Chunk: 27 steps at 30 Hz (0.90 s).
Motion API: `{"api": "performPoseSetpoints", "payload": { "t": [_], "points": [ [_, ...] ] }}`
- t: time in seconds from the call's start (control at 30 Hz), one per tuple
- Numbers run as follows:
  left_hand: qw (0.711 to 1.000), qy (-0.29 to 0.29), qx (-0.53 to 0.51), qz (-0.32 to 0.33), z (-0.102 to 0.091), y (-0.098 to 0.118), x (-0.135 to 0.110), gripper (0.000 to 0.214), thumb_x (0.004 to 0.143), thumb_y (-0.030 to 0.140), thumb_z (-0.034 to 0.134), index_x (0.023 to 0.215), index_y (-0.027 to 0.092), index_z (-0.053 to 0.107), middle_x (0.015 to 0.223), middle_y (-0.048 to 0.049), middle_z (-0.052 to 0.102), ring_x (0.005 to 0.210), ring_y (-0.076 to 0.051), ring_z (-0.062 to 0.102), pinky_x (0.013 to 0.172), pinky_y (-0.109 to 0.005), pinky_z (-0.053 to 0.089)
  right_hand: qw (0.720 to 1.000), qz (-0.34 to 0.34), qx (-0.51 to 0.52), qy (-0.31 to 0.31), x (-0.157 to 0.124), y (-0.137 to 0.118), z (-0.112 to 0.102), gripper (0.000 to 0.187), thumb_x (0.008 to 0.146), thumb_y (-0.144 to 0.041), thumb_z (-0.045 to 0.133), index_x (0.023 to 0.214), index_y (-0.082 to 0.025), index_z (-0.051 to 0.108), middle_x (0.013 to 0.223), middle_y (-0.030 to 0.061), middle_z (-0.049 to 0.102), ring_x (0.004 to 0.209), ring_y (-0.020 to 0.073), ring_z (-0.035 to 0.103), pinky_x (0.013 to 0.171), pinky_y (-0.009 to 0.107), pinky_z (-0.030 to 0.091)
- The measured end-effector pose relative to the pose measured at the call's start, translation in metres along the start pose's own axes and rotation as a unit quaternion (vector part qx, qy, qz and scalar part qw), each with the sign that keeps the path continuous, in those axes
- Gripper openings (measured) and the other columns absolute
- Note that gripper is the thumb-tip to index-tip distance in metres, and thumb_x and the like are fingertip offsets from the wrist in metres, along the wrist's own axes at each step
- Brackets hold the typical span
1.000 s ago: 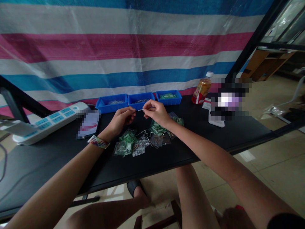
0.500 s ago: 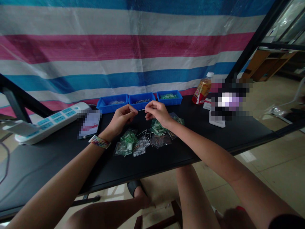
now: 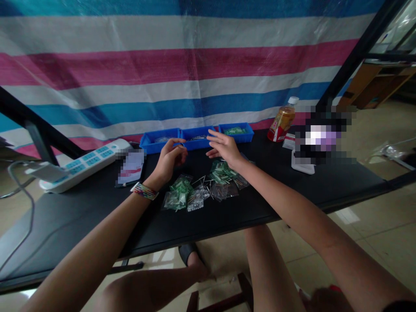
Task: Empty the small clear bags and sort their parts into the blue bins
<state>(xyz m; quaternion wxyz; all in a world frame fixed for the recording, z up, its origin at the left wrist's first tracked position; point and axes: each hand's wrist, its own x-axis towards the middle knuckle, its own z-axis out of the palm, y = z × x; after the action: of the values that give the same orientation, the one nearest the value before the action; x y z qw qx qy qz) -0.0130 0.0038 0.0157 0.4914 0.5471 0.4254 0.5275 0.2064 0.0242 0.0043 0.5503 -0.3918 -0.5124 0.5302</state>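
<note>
On the desk (image 3: 201,223), clear bags (image 3: 197,199) lie beside a bundle of green packets (image 3: 180,191). Thin rods (image 3: 199,180) lie just beyond, next to a heap of green pieces (image 3: 222,173). Above the desk, the left hand (image 3: 169,159) has curled fingers; whether they grip anything cannot be determined. The right hand (image 3: 228,150) has open, spread fingers. Beyond both hands, three blue bins (image 3: 196,145) stand in a row before a striped sheet (image 3: 195,65).

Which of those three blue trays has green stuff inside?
The rightmost blue plastic tray, nearest the white-capped bottle: pale green pieces lie inside. Neither the left blue tray nor the middle blue tray shows any green.
</note>
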Motion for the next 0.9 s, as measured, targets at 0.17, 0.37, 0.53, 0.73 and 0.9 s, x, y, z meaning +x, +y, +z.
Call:
{"api": "performPoseSetpoints", "payload": {
  "t": [0.17, 0.37, 0.53, 0.73, 0.9],
  "points": [
    [1.0, -0.006, 0.011, -0.004, 0.0, 0.002, -0.001, 0.038, 0.074, 0.03, 0.072, 0.109, 0.02, 0.062, 0.069, 0.0037, 0.059, 0.052, -0.011, 0.05, 0.046, -0.021, 0.034, 0.988, -0.066, -0.138, 0.038, 0.003, -0.002, -0.01, 0.025, 0.084, -0.019, 0.062, 0.104, -0.018, 0.078, 0.091, 0.0029, 0.078, 0.048, 0.0087, 0.06, 0.046, 0.022, 0.048],
    [1.0, -0.024, 0.015, -0.014, 0.0, 0.004, -0.003, 0.036, 0.074, 0.031, 0.073, 0.107, 0.019, 0.063, 0.07, 0.0033, 0.058, 0.052, -0.011, 0.05, 0.045, -0.022, 0.032, 0.923, -0.13, -0.343, -0.113, 0.005, -0.016, -0.026, 0.017, 0.077, -0.008, 0.065, 0.074, -0.018, 0.079, 0.072, 0.002, 0.073, 0.068, 0.0162, 0.065, 0.066, 0.028, 0.046],
    [0.999, -0.032, 0.016, -0.014, 0.0, 0.004, -0.003, 0.031, 0.075, 0.031, 0.074, 0.103, 0.019, 0.065, 0.068, 0.0033, 0.057, 0.051, -0.011, 0.049, 0.046, -0.022, 0.031, 0.862, -0.16, -0.403, -0.262, 0.004, -0.022, -0.036, 0.035, 0.065, 0.0, 0.066, 0.08, -0.023, 0.087, 0.079, 0.0005, 0.072, 0.07, 0.0158, 0.059, 0.071, 0.03, 0.046],
    [0.999, -0.042, 0.013, -0.005, -0.001, 0.001, -0.001, 0.028, 0.076, 0.032, 0.075, 0.099, 0.019, 0.066, 0.067, 0.0033, 0.056, 0.05, -0.01, 0.048, 0.045, -0.023, 0.03, 0.828, -0.161, -0.436, -0.314, 0.004, -0.02, -0.032, 0.034, 0.061, 0.004, 0.072, 0.074, -0.024, 0.084, 0.08, 0.0029, 0.07, 0.079, 0.0204, 0.061, 0.078, 0.033, 0.048],
    [0.999, -0.041, 0.021, -0.006, -0.002, -0.002, 0.0, 0.025, 0.075, 0.031, 0.075, 0.095, 0.018, 0.067, 0.066, 0.0032, 0.056, 0.049, -0.01, 0.048, 0.045, -0.022, 0.029, 0.815, -0.189, -0.441, -0.325, 0.003, -0.019, -0.029, 0.028, 0.067, 0.005, 0.069, 0.072, -0.021, 0.077, 0.084, 0.0033, 0.072, 0.089, 0.0222, 0.063, 0.086, 0.035, 0.047]
  ]
}}
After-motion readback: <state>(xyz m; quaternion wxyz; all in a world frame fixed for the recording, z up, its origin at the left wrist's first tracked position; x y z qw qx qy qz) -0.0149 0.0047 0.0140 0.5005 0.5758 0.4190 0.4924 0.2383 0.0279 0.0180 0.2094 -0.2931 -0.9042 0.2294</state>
